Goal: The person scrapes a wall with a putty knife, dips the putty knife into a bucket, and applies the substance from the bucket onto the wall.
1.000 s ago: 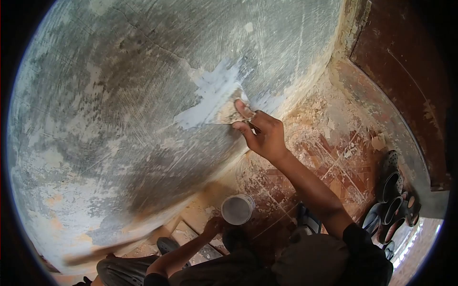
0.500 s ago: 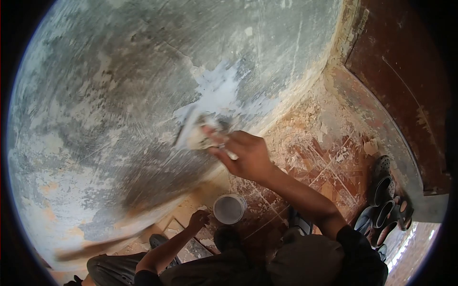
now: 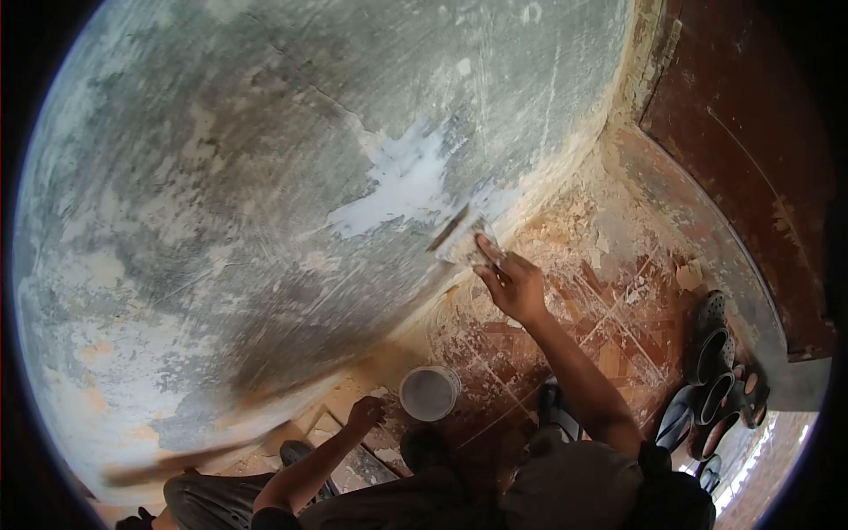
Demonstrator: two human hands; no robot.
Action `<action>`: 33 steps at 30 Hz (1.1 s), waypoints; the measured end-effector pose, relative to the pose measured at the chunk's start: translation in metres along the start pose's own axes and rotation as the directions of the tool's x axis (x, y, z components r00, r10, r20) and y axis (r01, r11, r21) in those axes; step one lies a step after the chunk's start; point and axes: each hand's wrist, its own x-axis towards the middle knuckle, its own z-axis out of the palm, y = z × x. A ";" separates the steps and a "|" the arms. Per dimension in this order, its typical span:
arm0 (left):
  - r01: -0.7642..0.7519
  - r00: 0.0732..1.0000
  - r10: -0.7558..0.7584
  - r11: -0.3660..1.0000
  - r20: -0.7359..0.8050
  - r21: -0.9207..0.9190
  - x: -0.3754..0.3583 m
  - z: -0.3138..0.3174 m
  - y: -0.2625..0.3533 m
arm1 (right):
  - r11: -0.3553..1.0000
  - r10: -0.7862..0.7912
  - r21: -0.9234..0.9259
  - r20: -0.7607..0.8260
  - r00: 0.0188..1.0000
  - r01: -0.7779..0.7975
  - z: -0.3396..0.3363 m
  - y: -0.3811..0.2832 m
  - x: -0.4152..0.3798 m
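My right hand (image 3: 515, 281) grips a putty knife (image 3: 461, 240) with a wide, whitish, smeared blade, its edge close to the lower part of the wall. Up and left of the blade, a wet white patch of putty (image 3: 406, 172) spreads unevenly over the grey, scraped wall (image 3: 265, 177). Low in the view, my left hand (image 3: 365, 413) has its fingers curled; what they hold, if anything, I cannot tell. Just right of that hand stands a white bucket (image 3: 428, 394) with pale contents.
Flaked plaster and dust cover the reddish tiled floor (image 3: 609, 353) along the wall's foot. Several shoes and sandals (image 3: 707, 389) lie at the right, below a brown door-like panel (image 3: 751, 177). A flat board (image 3: 362, 464) lies by my legs.
My right hand has moved right and slightly down with the putty knife, away from the white patch, which now shows fully. My left hand and the bucket are nearly where they were.
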 end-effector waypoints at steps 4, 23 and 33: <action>0.289 0.947 -0.314 0.924 -0.065 -0.249 -0.026 0.021 0.068 | 0.978 0.164 0.121 0.080 0.983 -0.173 -0.007 -0.027 -0.008; -0.404 0.822 0.564 0.676 -0.079 0.616 -0.168 0.061 0.282 | 0.933 0.200 0.305 -0.005 0.980 -0.189 -0.011 -0.049 0.000; -0.509 0.852 0.466 0.634 0.238 0.583 -0.169 0.071 0.287 | 0.890 0.228 0.372 0.142 0.963 -0.266 0.001 -0.052 -0.007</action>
